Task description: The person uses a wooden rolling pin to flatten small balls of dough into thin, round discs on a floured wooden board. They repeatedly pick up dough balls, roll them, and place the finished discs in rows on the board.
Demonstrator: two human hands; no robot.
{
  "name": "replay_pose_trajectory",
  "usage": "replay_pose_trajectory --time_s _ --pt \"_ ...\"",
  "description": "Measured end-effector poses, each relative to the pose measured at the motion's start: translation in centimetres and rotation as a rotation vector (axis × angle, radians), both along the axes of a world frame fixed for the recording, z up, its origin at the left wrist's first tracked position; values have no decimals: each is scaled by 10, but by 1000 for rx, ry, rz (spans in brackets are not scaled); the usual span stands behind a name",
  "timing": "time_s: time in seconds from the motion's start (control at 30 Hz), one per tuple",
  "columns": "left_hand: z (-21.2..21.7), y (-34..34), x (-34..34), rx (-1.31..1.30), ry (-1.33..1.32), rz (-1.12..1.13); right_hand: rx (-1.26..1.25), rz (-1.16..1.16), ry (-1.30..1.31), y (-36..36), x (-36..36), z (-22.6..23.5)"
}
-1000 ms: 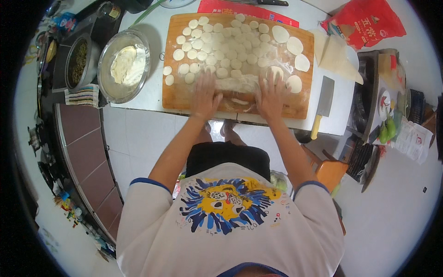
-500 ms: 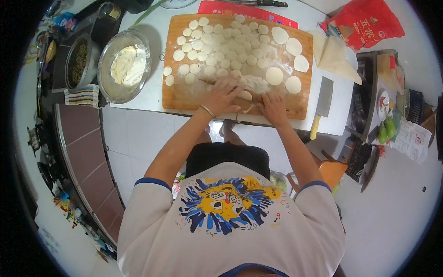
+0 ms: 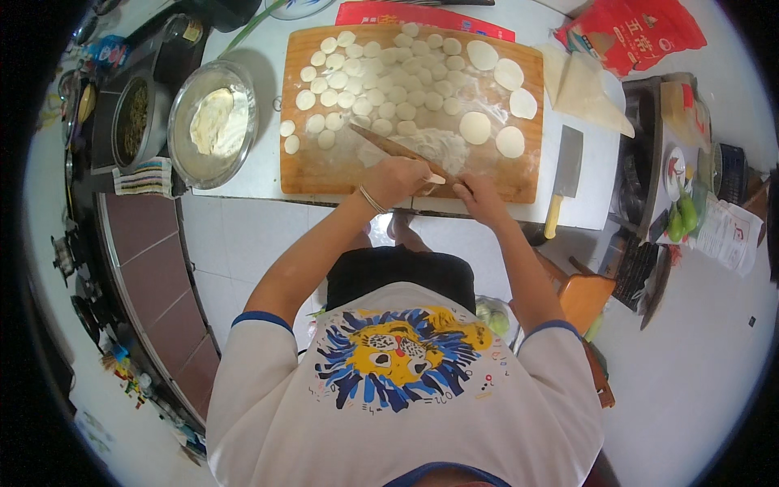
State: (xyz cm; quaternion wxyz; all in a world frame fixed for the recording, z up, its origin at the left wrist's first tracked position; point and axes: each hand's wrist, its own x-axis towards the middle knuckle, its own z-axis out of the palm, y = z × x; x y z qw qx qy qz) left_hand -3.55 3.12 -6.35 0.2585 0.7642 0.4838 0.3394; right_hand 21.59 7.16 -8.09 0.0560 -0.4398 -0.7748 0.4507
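Observation:
A wooden rolling pin (image 3: 385, 144) lies slantwise on the floured cutting board (image 3: 324, 180), its far tip pointing up and left. My right hand (image 3: 480, 197) is closed round its near end. My left hand (image 3: 399, 180) has its fingers pinched at a small white dough wrapper (image 3: 436, 179), most of it hidden by the fingers and pin. Loose flour (image 3: 438, 148) is heaped just beyond the pin. Many small dough discs (image 3: 376, 96) cover the board's far left and middle. Several larger rolled wrappers (image 3: 475, 127) lie along its right side.
Left of the board stand a clear bowl of dough (image 3: 213, 122) and a pot of dark green filling (image 3: 134, 122). To the right lies a cleaver (image 3: 570, 166), handle toward me. Beyond are a cloth (image 3: 580, 89) and a red bag (image 3: 633, 36). The table's front edge is close.
My left hand has gone from lying flat over the rolling pin to pinching the dough wrapper. The pin has swung to a steeper slant, and my right hand has come slightly nearer.

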Motion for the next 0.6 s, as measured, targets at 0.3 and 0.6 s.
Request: replay_pose_trajectory --time_s 0.3,0.6 --pt "6 12 3 -536 -444 -8 -221 -356 113 -12 13 -5" --pt "-35 -12 -34 -238 94 524 143 -151 -180 -5 19 16"
